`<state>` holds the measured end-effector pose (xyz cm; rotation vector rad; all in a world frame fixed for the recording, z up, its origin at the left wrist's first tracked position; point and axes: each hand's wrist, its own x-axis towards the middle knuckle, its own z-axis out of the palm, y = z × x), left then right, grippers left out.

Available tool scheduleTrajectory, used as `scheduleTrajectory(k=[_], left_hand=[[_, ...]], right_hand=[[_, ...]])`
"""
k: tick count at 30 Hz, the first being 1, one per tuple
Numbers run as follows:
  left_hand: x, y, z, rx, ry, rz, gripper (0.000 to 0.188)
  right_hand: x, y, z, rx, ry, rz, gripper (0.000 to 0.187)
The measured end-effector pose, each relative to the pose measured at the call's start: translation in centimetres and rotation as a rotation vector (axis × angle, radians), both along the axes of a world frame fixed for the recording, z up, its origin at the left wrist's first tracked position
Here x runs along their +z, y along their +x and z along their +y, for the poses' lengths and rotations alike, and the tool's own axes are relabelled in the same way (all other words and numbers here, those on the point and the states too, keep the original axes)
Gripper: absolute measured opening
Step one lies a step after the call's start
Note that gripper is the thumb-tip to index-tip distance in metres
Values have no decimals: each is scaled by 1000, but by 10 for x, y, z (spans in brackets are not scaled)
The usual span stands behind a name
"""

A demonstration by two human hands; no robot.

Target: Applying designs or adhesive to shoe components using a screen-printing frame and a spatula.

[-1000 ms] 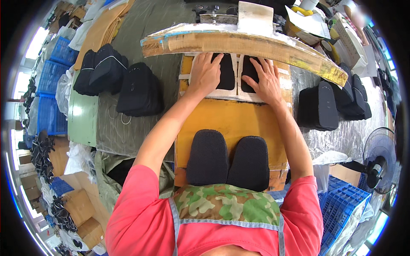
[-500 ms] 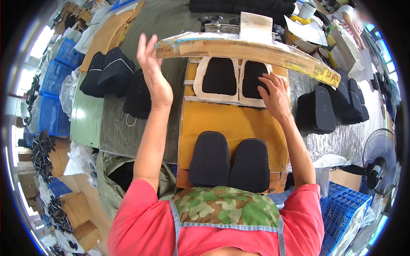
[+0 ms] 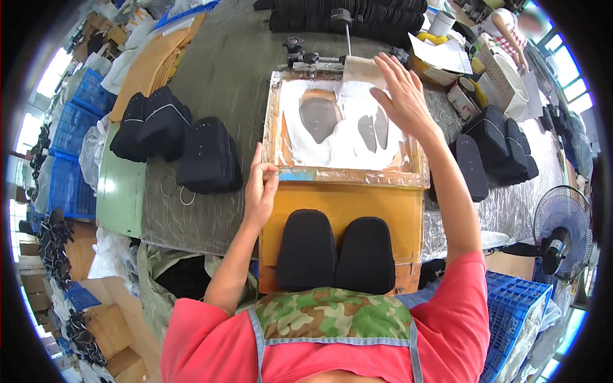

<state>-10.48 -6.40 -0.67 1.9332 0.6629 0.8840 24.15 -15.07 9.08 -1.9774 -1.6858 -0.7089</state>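
Note:
A wooden screen printing frame [image 3: 348,177] lies lowered on the yellow board [image 3: 345,204], with white ink [image 3: 329,153] smeared over its mesh. Dark curved shapes show through the ink. My left hand [image 3: 260,195] grips the frame's near left corner, thumb on the front rail and fingers along the side. Over the frame's far right part reaches my right hand [image 3: 405,99], its fingers stretched out and empty, beside a flat pale squeegee [image 3: 363,71] that stands in the frame. Two black fabric insoles [image 3: 306,249] lie side by side on the board's near end.
Stacks of black insoles stand left [image 3: 207,156] and right [image 3: 469,166]. Clamp hinges [image 3: 306,57] sit behind the frame. Ink tubs and papers [image 3: 447,57] crowd the back right. A fan [image 3: 562,233] and blue crate [image 3: 517,313] are at right; another person [image 3: 507,32] stands beyond.
The raised frame has come down flat, covering the two black pieces on the board. My left hand has dropped to its near corner; my right hand has moved up and away toward the squeegee.

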Motion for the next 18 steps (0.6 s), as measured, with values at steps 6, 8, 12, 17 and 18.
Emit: scheduleTrajectory(k=[6, 8, 12, 17, 18], left_hand=[[-6, -2, 3, 44, 153, 35, 7], [5, -7, -3, 30, -52, 34, 7], [-9, -11, 5, 70, 168, 20, 7], [-2, -2, -1, 23, -86, 15, 6], [-3, 2, 1, 27, 15, 8, 6]], right_hand=[[-18, 6, 33, 11, -320, 352, 22], [-35, -18, -3, 97, -183, 241, 12], [-11, -41, -61, 197, -346, 336, 15], [-16, 6, 0, 82, -101, 285, 16], [-19, 11, 11, 79, -67, 221, 15]])
